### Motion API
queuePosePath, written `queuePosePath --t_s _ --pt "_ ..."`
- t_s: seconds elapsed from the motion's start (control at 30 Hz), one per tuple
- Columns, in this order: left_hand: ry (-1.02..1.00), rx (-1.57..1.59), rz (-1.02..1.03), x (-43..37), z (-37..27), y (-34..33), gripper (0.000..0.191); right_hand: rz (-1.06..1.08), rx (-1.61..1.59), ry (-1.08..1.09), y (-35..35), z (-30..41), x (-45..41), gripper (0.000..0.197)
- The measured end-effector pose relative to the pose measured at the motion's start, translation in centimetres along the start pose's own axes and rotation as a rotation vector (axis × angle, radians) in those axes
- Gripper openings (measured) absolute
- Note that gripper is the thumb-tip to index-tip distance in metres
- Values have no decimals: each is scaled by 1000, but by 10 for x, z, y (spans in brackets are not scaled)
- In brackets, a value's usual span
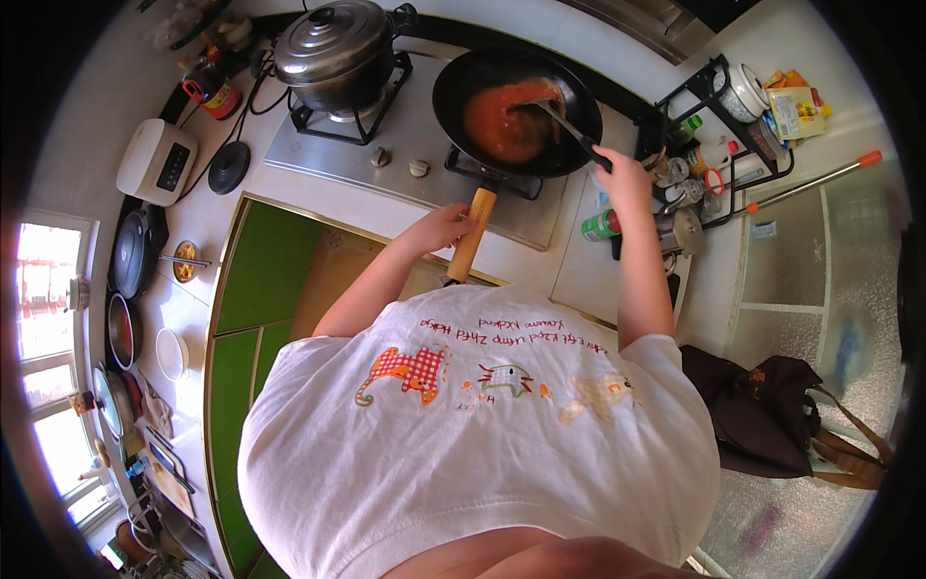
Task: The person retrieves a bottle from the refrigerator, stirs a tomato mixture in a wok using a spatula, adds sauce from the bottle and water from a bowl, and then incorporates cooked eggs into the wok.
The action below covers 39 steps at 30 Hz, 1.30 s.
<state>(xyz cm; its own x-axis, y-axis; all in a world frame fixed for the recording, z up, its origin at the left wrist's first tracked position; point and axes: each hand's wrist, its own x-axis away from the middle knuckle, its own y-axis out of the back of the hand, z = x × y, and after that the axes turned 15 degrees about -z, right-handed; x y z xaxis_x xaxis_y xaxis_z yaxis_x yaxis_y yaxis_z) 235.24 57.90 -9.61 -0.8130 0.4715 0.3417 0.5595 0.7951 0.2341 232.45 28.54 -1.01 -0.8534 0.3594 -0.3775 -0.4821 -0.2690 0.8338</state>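
A black wok [452, 108] with red-orange sauce [499, 119] in it stands over the right burner of the gas stove. Its wooden handle [474, 235] points back at my body, and the fingers of my left hand [439, 230] are around it. My right hand [623, 177] grips the black end of a metal turner [568, 129]. The turner slants over the wok's right rim, its head partly sunk in the sauce. Left of the wok, a lidded steel pot [336, 54] sits on the other burner.
Right of the stove stand a green-and-red container [600, 226] and a black rack [705, 94] with jars and bottles. On the left are a white appliance [157, 161], a black lid [229, 167], a food bowl with chopsticks [186, 262] and a white bowl [172, 354]. A dark bag [759, 416] hangs at right.
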Motion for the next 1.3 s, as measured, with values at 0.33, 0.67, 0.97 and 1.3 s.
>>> queuePosePath --t_s 0.33,0.67,0.97,1.3 --pt "10 -38 -4 -1 0 0 38 181 -128 -50 18 20 27 30" --pt "31 -37 6 -2 4 -1 35 171 82 -65 83 -2 33 33" --pt "23 16 34 -3 2 -2 37 150 -157 -153 22 -29 -5 34" --pt "24 13 21 -1 1 -2 38 148 -28 -153 29 -14 9 36"
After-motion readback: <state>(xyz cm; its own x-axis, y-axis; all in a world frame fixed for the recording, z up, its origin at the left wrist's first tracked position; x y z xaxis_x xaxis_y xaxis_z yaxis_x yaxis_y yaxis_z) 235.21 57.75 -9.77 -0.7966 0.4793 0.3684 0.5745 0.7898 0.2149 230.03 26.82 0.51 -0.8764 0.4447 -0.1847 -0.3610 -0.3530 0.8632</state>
